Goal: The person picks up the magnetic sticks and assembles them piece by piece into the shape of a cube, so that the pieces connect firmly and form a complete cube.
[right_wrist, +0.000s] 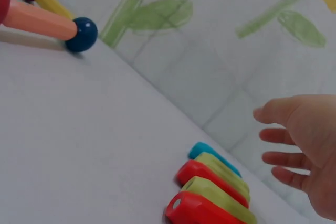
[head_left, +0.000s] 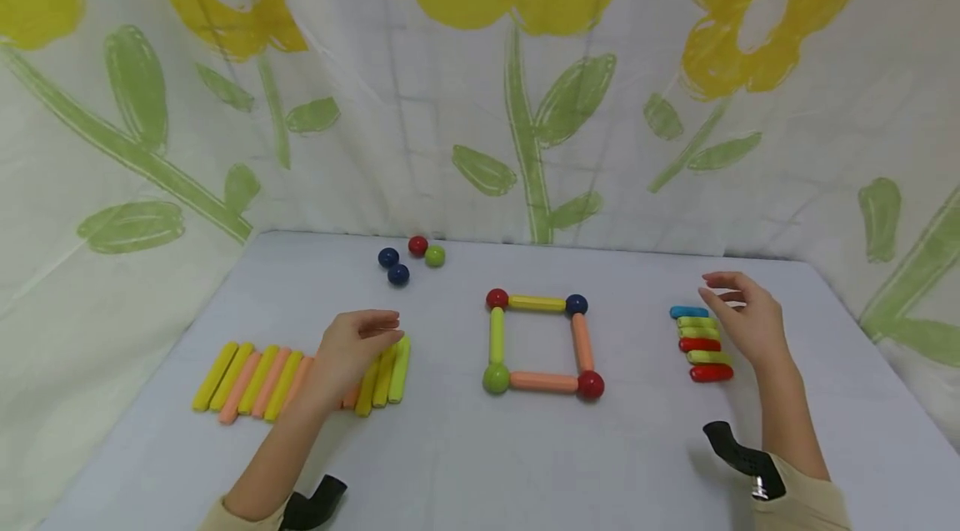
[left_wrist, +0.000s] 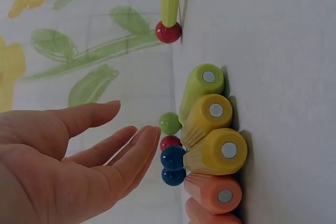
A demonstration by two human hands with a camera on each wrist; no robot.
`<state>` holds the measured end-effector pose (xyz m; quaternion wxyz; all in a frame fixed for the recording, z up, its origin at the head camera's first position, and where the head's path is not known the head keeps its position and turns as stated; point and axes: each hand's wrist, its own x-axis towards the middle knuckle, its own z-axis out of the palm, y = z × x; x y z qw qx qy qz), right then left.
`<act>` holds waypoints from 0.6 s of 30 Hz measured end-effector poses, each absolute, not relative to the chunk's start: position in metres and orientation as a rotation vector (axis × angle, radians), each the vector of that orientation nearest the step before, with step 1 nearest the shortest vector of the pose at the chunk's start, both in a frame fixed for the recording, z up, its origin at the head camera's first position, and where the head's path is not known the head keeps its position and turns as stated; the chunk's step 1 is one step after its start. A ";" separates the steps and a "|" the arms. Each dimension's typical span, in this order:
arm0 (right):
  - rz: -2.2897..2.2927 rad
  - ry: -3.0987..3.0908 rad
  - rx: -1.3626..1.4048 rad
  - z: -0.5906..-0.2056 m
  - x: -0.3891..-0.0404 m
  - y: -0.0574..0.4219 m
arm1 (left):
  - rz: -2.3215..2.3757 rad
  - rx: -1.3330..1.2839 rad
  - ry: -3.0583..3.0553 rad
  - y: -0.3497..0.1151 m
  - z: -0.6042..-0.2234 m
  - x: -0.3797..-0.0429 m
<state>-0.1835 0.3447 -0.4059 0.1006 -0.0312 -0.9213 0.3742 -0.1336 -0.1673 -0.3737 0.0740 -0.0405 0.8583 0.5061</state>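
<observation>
My left hand [head_left: 347, 356] hovers over the right part of a row of long magnetic rods, its fingers loosely bent and nothing between them. Yellow rods [head_left: 217, 377], orange rods [head_left: 242, 388] and a light green rod [head_left: 400, 370] make up that row; the hand and forearm hide its middle. In the left wrist view, pale discs show on the rods' ends [left_wrist: 228, 150]. Above a stack of short bars my right hand [head_left: 750, 321] is relaxed and holds nothing. Those bars are blue [head_left: 688, 312], light green [head_left: 697, 323] and red [head_left: 711, 373].
Between the hands lies a square of four-sided outline: a yellow rod [head_left: 537, 303], a green rod [head_left: 497, 337] and two orange rods [head_left: 543, 382], joined by balls at the corners. Two blue balls [head_left: 398, 274], a red ball [head_left: 417, 246] and a green ball [head_left: 435, 256] sit farther back.
</observation>
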 end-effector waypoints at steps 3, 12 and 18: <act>1.093 -2.771 -0.148 -0.410 -0.183 0.347 | 1.458 -0.106 2.564 -0.172 -0.374 -0.135; 1.155 -2.931 -0.135 -0.418 -0.186 0.352 | 1.420 0.117 2.506 -0.161 -0.384 -0.135; 1.155 -2.961 -0.070 -0.425 -0.192 0.347 | 1.394 0.223 2.442 -0.153 -0.399 -0.135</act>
